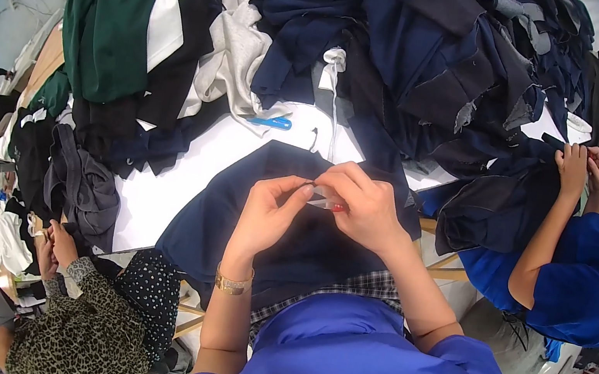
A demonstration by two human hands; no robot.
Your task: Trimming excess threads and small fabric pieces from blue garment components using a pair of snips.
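A small clear tool with a red tip [328,204] is pinched between both hands above a navy garment [292,233] spread at the near edge of the white worktop [157,196]. The right hand [363,205] grips it with closed fingers; the left hand [268,209] pinches its other end. Heaps of dark cloth [431,51] fill the far side, blue scissors [272,122] just before them.

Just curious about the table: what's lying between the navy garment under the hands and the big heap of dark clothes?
In the head view, bare white tabletop, with blue-handled scissors on it near the heap, beyond the navy garment.
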